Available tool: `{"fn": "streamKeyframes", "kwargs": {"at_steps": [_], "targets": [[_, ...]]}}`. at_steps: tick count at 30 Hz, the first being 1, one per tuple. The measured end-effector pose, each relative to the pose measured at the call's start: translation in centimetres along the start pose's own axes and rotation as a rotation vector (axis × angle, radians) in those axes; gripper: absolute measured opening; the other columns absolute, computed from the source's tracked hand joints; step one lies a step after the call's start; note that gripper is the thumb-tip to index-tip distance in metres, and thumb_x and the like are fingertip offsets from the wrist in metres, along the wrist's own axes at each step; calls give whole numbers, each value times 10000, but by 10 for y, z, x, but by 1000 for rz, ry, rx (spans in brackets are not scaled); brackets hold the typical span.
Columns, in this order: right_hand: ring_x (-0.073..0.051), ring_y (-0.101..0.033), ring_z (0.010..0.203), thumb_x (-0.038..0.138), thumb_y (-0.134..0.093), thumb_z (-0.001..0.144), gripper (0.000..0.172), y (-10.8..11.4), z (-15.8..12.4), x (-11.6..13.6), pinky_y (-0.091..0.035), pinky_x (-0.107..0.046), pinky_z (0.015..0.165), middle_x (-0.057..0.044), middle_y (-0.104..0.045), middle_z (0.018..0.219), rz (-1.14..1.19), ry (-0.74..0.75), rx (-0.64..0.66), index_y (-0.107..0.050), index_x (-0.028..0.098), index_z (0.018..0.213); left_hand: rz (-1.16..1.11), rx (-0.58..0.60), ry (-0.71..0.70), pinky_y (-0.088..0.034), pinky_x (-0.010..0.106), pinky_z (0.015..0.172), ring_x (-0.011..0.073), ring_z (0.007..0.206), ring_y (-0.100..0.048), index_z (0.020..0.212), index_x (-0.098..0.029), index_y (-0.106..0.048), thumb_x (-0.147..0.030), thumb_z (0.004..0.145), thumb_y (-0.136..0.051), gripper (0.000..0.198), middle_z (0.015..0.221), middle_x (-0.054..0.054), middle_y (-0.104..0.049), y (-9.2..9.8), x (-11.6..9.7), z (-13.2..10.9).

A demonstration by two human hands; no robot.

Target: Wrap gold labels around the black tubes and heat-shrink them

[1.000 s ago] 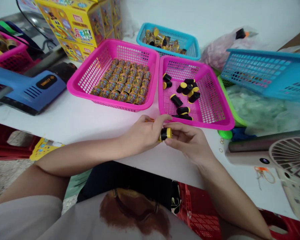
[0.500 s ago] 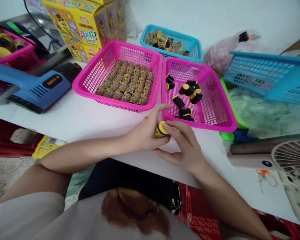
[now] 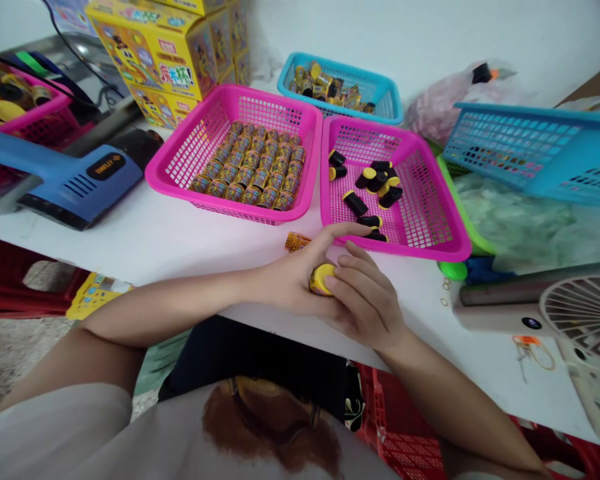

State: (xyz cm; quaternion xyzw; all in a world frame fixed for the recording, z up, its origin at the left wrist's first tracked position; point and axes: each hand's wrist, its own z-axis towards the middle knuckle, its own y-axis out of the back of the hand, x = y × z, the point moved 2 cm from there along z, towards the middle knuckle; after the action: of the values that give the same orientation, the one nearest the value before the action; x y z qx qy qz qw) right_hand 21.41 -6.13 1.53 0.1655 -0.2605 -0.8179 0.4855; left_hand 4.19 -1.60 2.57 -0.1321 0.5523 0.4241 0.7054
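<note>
A small canister with a yellow lid (image 3: 323,279) sits between my two hands, over the table's front edge. My left hand (image 3: 293,283) wraps its palm and lower fingers around the canister, while the index finger stretches out toward the right basket. From the right, my right hand (image 3: 367,293) presses its curled fingers against the lid and side; its thumb is hidden. Behind my left hand lies a small stack of orange printed sleeves (image 3: 297,241), partly covered. Black canisters with yellow lids (image 3: 355,202) lie loose in the right pink basket (image 3: 420,245).
A left pink basket (image 3: 173,177) holds rows of canisters in printed sleeves. Behind are a blue basket (image 3: 387,90) and yellow boxes (image 3: 175,57). A blue heat gun (image 3: 87,177) lies left; a fan (image 3: 520,303) lies right, below a tilted blue basket (image 3: 510,153).
Both hands have come slightly lower and closer together around the canister. My right fingers have closed further over it, and the lid now faces up more. More of the orange sleeves shows.
</note>
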Motion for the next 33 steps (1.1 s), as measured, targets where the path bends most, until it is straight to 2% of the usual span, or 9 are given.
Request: {"fn": "streamKeyframes", "kwargs": {"at_steps": [3,6,10,15,19,23,26,29,33], "targets": [[-287,-682,1252,228,-637,957,381,4,-1,0,-601,-615,1128,-35,-718,1246,84,20,67,-649,354,1316,-142,184,31,-675,314,840,218,1140,-738,1580,-275,-257,-212,839,-773,905,1423,123,-623,0,-2,-2],[-264,-675,1269,186,-661,929,325,5,0,-1,-564,-585,1186,-25,-726,1221,34,60,18,-690,326,1221,-188,180,71,-671,310,829,214,1111,-740,1577,-288,-226,-231,829,-776,931,1431,125,-616,0,0,-1],[-235,-676,1244,195,-719,912,241,0,1,-3,-466,-568,1278,-30,-719,1192,-103,95,-11,-710,289,1134,-148,52,-70,-628,291,814,172,1002,-729,1474,-272,-240,-244,838,-761,823,1226,83,-673,2,1,4],[-254,-701,1152,285,-852,833,545,8,12,-14,-597,-540,1111,-39,-709,1150,-159,-73,-35,-639,360,1329,200,-135,-152,-589,272,780,131,865,-691,1154,-212,-562,-265,875,-771,353,1049,43,-717,28,-27,1],[-292,-704,1132,497,-717,936,461,24,24,-67,-608,-516,983,-105,-707,1240,-110,-442,30,-659,307,1352,527,-198,-27,-610,316,839,164,897,-730,1038,-202,-730,-306,920,-724,157,1040,45,-791,78,-57,2],[-240,-670,676,564,-708,903,334,22,12,-147,-579,-445,703,-79,-732,815,-52,-978,557,-776,237,904,883,-334,220,-578,336,838,158,806,-663,1012,-199,-772,-433,897,-674,279,916,17,-781,154,-60,28],[-192,-571,493,656,-803,780,414,13,0,-179,-471,-355,526,-22,-679,628,75,-1022,806,-768,246,828,1099,-400,438,-538,347,947,173,896,-631,1101,-159,-765,-386,921,-636,317,1015,36,-793,206,-41,55],[-183,-560,458,688,-785,787,452,9,-8,-188,-415,-324,451,-7,-661,590,156,-983,775,-767,246,876,1175,-332,623,-509,363,976,234,995,-663,1147,-112,-776,-261,891,-635,328,1127,113,-785,239,-9,78],[-167,-555,463,634,-795,809,383,6,-14,-190,-416,-313,440,-1,-663,609,261,-947,740,-761,259,882,1234,-238,803,-475,393,1038,299,1127,-673,1156,-70,-773,-237,890,-636,343,1112,158,-778,256,36,93]]}}
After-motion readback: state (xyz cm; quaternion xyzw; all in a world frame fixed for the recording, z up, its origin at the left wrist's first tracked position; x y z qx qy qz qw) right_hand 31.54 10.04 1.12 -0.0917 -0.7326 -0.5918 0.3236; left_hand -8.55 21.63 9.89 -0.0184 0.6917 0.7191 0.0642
